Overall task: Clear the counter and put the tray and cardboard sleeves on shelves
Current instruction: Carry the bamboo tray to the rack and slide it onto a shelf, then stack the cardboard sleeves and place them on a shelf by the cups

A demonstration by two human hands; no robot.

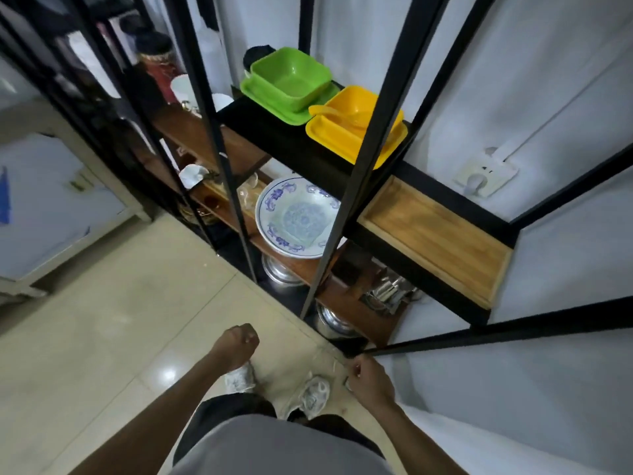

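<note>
A wooden tray (435, 240) lies flat on a black shelf at the right of the black metal rack (378, 108), close to the white wall. My left hand (238, 342) hangs low in front of the rack as a closed fist with nothing in it. My right hand (368, 373) is lower right, near the rack's bottom corner, fingers curled shut; nothing shows in it. Both hands are well below and apart from the tray. No cardboard sleeves are in view.
On the shelf above the tray sit a green bowl on a green plate (291, 85) and a yellow bowl set (358, 126). A blue-patterned white dish (296, 217), metal pots (282, 272) and utensils fill lower shelves. A pale cabinet (44, 207) stands left across the tiled floor.
</note>
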